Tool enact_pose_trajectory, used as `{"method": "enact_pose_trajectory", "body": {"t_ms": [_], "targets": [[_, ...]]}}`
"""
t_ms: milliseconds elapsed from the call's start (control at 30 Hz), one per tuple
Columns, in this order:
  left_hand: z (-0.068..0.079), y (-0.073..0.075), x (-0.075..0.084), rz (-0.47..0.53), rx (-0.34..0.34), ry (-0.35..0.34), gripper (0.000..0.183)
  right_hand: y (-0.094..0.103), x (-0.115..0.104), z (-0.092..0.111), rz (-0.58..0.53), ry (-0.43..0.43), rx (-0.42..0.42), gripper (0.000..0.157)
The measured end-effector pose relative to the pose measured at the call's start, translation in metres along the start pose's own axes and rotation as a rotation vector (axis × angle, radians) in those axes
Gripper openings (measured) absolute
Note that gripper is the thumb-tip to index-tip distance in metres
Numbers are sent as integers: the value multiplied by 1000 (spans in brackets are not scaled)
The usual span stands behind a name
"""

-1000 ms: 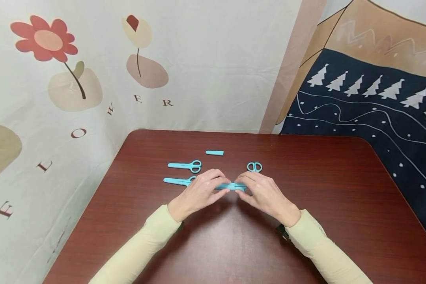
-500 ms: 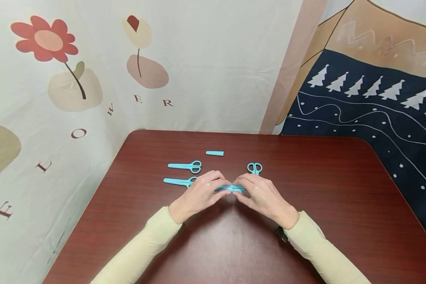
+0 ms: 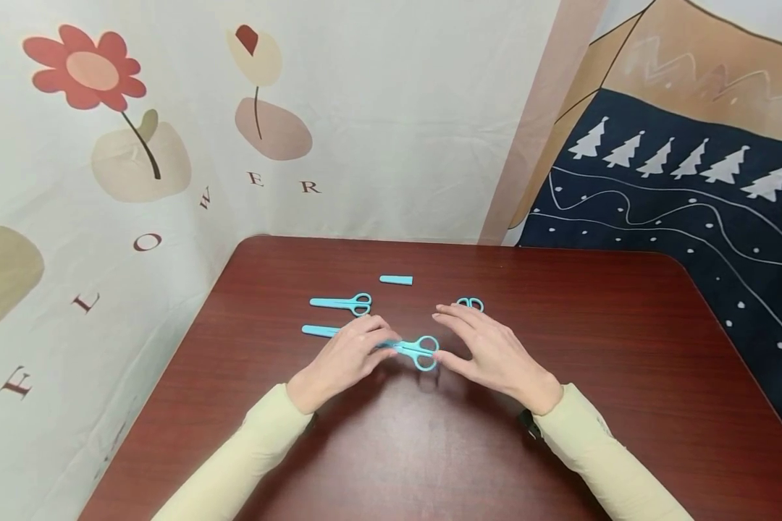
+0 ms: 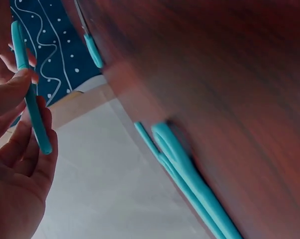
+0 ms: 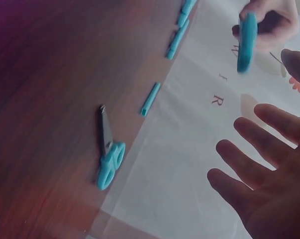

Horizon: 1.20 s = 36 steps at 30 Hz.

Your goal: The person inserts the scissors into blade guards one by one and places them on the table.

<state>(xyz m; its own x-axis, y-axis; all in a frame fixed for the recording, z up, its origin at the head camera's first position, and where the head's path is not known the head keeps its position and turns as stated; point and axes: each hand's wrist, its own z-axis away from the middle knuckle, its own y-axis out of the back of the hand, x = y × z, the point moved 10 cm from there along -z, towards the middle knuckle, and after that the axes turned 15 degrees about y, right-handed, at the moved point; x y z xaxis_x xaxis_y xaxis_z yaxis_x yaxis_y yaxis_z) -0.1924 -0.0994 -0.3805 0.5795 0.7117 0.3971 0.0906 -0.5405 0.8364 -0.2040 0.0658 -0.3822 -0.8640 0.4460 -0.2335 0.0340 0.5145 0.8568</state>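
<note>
My left hand [image 3: 344, 358] pinches a pair of light blue scissors [image 3: 405, 348] between thumb and fingers, at the blade end. That end is mostly hidden by the fingers, and both ring handles point right. In the left wrist view these scissors [image 4: 36, 119] appear edge-on, held above the table. Beside the handles is my right hand [image 3: 498, 354], its fingers spread and holding nothing; the right wrist view shows its open palm [image 5: 279, 199]. Beyond the right hand lies another pair of scissors [image 5: 110, 158] with bare metal blades, partly covered by that hand in the head view.
Two more blue scissors with covered blades lie to the left, the farther pair [image 3: 331, 303] in full view and the nearer pair [image 3: 319, 331] partly behind my left hand. A loose blue blade cover [image 3: 396, 280] lies toward the back of the brown table [image 3: 560, 304].
My right hand has let go of the scissors, spread its fingers and moved right. The left hand has shifted slightly left with the scissors, so their ring handles now show.
</note>
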Motion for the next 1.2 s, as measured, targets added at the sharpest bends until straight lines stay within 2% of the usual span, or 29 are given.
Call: {"method": "enact_pose_trajectory", "body": {"t_ms": [433, 667, 967, 1200], "targets": [[31, 21, -48, -55, -8, 117, 22, 7, 18, 11, 4, -62, -33, 58], [47, 24, -73, -38, -97, 196, 19, 10, 27, 19, 8, -99, -29, 59], [59, 30, -94, 8, -136, 232, 17, 13, 27, 21, 16, -96, -15, 60], [64, 29, -110, 21, -197, 298, 17, 13, 29, 22, 7, -113, -34, 61]]}}
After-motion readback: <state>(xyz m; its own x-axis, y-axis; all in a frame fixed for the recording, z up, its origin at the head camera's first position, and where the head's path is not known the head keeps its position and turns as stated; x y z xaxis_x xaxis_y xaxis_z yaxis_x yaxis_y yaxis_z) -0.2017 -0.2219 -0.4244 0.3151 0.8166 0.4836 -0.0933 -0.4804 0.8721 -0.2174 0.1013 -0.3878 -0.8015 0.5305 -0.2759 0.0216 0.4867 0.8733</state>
